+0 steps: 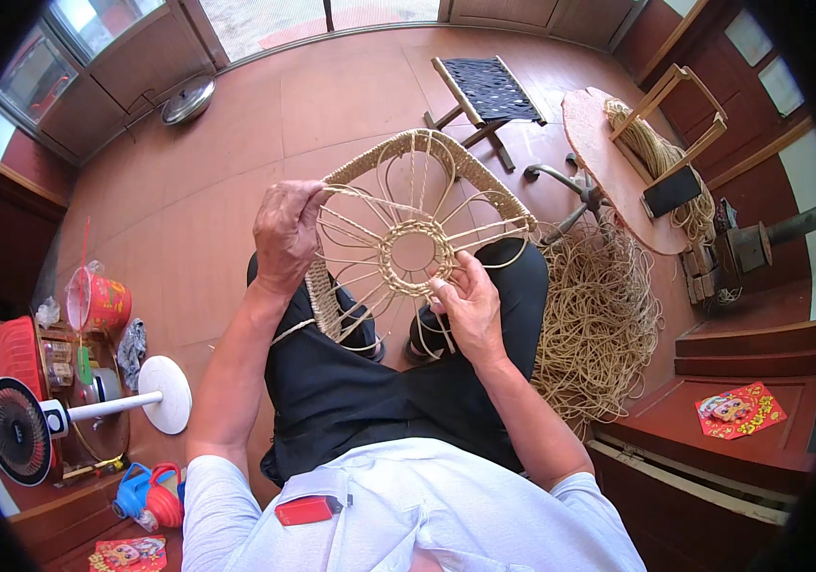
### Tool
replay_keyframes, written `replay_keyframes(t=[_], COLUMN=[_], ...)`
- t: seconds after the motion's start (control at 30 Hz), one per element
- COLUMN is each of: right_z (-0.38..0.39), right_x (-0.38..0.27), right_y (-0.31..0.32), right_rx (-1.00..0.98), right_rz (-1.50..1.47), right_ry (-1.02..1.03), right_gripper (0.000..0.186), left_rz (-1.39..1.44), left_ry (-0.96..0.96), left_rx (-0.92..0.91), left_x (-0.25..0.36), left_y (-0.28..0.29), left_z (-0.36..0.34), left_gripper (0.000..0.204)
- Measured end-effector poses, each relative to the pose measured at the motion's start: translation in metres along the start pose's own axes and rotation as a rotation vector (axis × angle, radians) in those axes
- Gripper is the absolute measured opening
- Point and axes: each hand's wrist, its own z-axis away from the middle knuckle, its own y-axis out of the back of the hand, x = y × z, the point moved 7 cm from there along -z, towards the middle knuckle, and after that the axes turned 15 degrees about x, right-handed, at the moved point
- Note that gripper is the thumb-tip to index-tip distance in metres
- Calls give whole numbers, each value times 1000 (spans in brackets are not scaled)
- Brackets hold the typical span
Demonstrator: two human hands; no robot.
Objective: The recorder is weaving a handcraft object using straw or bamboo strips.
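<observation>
Above the knees (515, 278), pinched the weave (414, 225) on its left with the left hand (288, 229), its ring (386, 259) with the right hand (473, 310), and judged it light, springy, easily bent, best taken by that firmer ring!

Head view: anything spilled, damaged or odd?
The tan cord heap on the floor beside the right leg looks odd: loose and tangled, unlike the bundled cord on the tabletop. No clear damage on the wicker piece.
</observation>
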Motion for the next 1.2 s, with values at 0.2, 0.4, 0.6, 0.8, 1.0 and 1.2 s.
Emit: replay_keyframes(t=[0.2, 0.4, 0.6, 0.8, 1.0, 1.2], right_z=[0, -8, -29, -38, -34, -32], right_x=[-22, -75, -93, -78, -73, -65], right_y=[2, 5, -31, -39, -40, -47], right_rx=[-14, 100, 81, -15, -52, -77], right_rz=[167, 852, 768, 785, 838, 881], right_ry=[69, 580, 1201, 1159, 1242, 1268], right_gripper=[60, 36, 37, 42, 48, 55], left_rz=[6, -40, -27, -31, -45, -103], left_ry=[247, 310, 371, 387, 338, 140], left_rx=[-60, -66, -96, -106, -159, -243], left_x=[-9, -11, -13, -12, -27, -54], left_y=[20, 24, 19, 19, 5, -44], left_z=[32, 36, 37, 33, 14, -51], left_gripper=[8, 8, 9, 9, 10, 14])
